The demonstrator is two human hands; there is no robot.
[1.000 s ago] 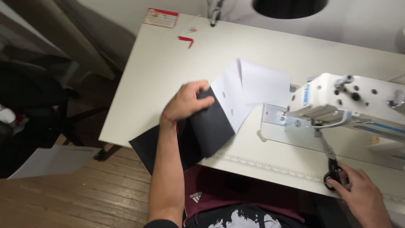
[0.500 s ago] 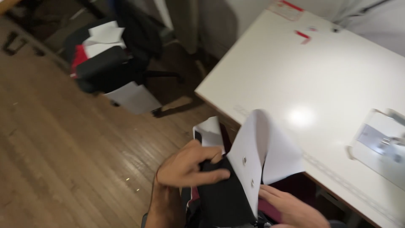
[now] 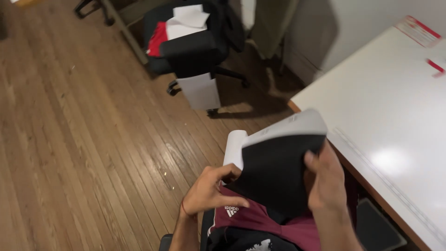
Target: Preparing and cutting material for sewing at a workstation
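A folded piece of black fabric with a white lining (image 3: 274, 162) hangs over my lap, off the table. My right hand (image 3: 327, 179) grips its right edge, thumb on the black face. My left hand (image 3: 211, 188) holds the lower left corner, fingers spread under the cloth. A rolled white edge of the piece (image 3: 234, 148) curls out at the left. Below the fabric my maroon shorts (image 3: 260, 223) show.
A white worktable (image 3: 385, 107) with a ruler strip along its front edge fills the right side, with red-and-white labels (image 3: 418, 30) at its far corner. A black office chair (image 3: 195, 42) piled with white and red cloth stands on the wooden floor (image 3: 79, 139).
The fabric has come off the table and down over my lap. My right hand has left the scissors and taken the fabric. The view has swung left, away from the sewing machine.
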